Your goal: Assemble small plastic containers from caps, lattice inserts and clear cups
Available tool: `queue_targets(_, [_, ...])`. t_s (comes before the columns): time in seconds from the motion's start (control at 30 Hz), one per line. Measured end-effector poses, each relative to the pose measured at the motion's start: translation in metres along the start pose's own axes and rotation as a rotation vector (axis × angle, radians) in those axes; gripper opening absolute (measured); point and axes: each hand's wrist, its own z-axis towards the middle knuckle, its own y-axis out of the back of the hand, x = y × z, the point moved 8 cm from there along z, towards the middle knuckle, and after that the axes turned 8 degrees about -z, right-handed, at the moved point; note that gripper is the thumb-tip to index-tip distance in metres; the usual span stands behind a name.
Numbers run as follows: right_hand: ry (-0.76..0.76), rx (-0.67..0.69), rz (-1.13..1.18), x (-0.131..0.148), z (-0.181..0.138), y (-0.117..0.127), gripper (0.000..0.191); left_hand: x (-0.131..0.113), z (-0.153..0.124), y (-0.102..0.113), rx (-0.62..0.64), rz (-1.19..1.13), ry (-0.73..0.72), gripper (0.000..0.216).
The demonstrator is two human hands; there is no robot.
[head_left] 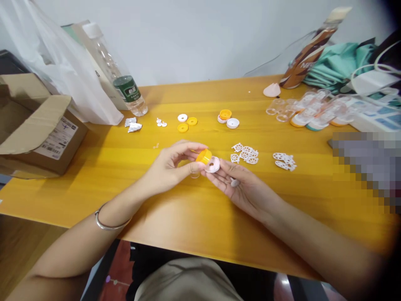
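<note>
My left hand (180,165) pinches a small orange plastic cap (204,156) between thumb and fingers, tilted over the table. Close against it, my right hand (239,184) grips a round white plastic piece (213,164) with a dark spot at its centre. A small greyish-white round part (234,182) also rests against the fingers of my right hand. Just beyond lie several white spoked wheel-like pieces (246,153), with another group of white cut-out pieces (284,161) to their right. Behind my hands sit orange and white discs (192,121) and a cluster of orange and white caps (232,123).
At left stand an open cardboard box (59,138) and a water bottle (128,90), with foil scraps (134,126) and tiny white parts (162,122) nearby. Several clear capped containers (313,110), a brown drink bottle (308,54) and a power strip (376,113) occupy the right back.
</note>
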Motion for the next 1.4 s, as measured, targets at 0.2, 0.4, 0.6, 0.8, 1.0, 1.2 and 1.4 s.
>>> queue_targets(0.2, [0.009,-0.087,0.087,0.005,0.003,0.008,0.012,-0.008,-0.001,0.015,-0.044,0.002,-0.013,0.031])
queue_targets(0.4, [-0.004,-0.184,0.166,0.008,0.003,0.015,0.013,-0.02,-0.025,-0.031,0.451,0.381,-0.121,0.032])
queue_targets(0.6, [0.018,-0.204,0.218,0.007,0.004,0.019,0.017,-0.002,-0.042,-0.062,0.646,0.718,-0.206,0.026])
queue_targets(0.8, [0.002,-0.194,0.221,0.008,0.003,0.015,0.022,-0.022,-0.032,-0.059,0.356,0.682,-0.373,0.035])
queue_targets(1.0, [-0.049,-0.111,0.104,0.005,-0.003,0.002,0.03,-0.032,-0.029,-0.07,0.05,0.777,-0.6,0.017])
queue_targets(1.2, [-0.026,-0.088,0.111,0.005,-0.004,-0.002,0.03,-0.025,-0.027,-0.076,0.07,0.799,-0.609,0.013])
queue_targets(1.4, [-0.009,-0.071,0.153,0.008,-0.006,-0.007,0.024,-0.043,-0.039,-0.071,0.031,0.814,-0.795,0.011])
